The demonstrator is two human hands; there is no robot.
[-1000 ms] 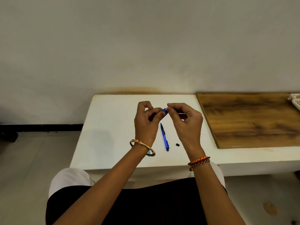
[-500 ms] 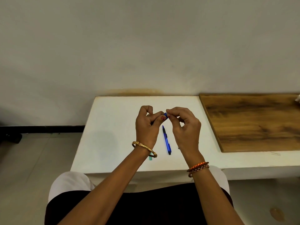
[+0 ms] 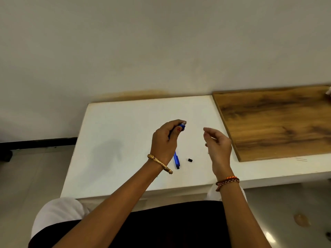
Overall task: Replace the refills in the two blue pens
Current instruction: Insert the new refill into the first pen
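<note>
My left hand (image 3: 165, 140) grips a blue pen (image 3: 182, 126) above the white table (image 3: 116, 133); only the pen's upper end shows past my fingers. My right hand (image 3: 217, 145) hovers to the right of it, apart from the pen, with its fingers loosely curled and blurred. Whether it pinches something thin I cannot tell. A second blue pen (image 3: 176, 159) lies on the table below my left wrist, partly hidden by it. A small black piece (image 3: 190, 160) lies just right of that pen.
A brown wooden board (image 3: 277, 122) covers the table's right part, its edge close to my right hand. The corner of a white object (image 3: 328, 91) shows at the far right. A wall runs behind the table, and the floor lies to the left.
My right hand has let go of the pen's end and moved away to the right. My left hand still holds the pen. The black piece is in sight again.
</note>
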